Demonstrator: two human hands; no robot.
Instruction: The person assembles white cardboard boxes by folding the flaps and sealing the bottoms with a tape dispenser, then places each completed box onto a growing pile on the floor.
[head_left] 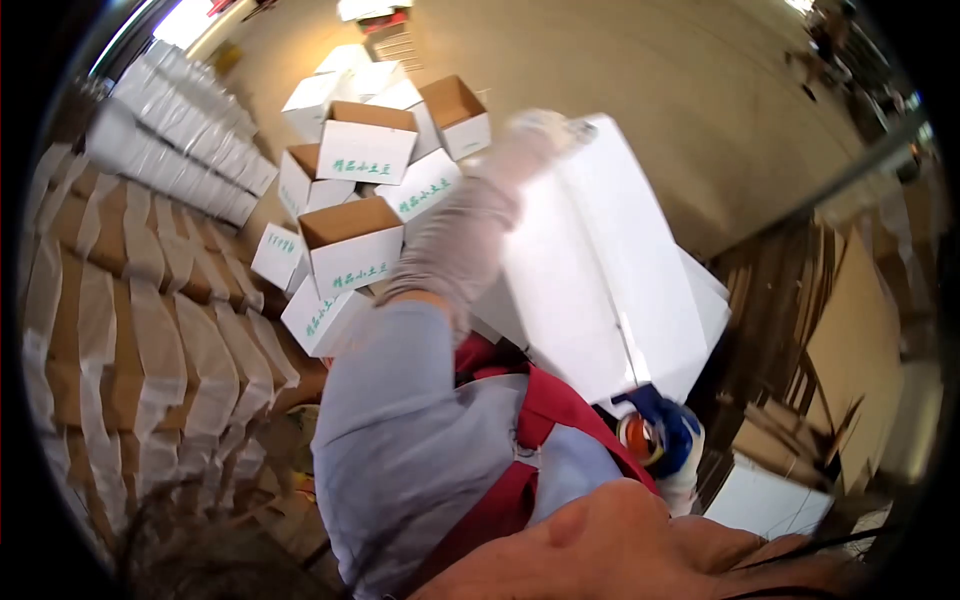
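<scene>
A large white carton [600, 270] is held up in the middle of the view. My left hand [530, 140], in a pale glove on a grey-sleeved arm, grips the carton's far top edge. At the carton's lower corner, my right hand [672, 428] in a blue glove is closed around a tape dispenser with an orange roll [638, 440]. A red apron strap [540, 420] crosses my grey shirt below the carton.
A heap of open white boxes with green print [355, 215] lies on the floor at upper left. Flat folded cartons [130, 300] are stacked in rows along the left. Brown cardboard sheets [860, 330] lean at the right. The bare concrete floor [700, 110] stretches behind.
</scene>
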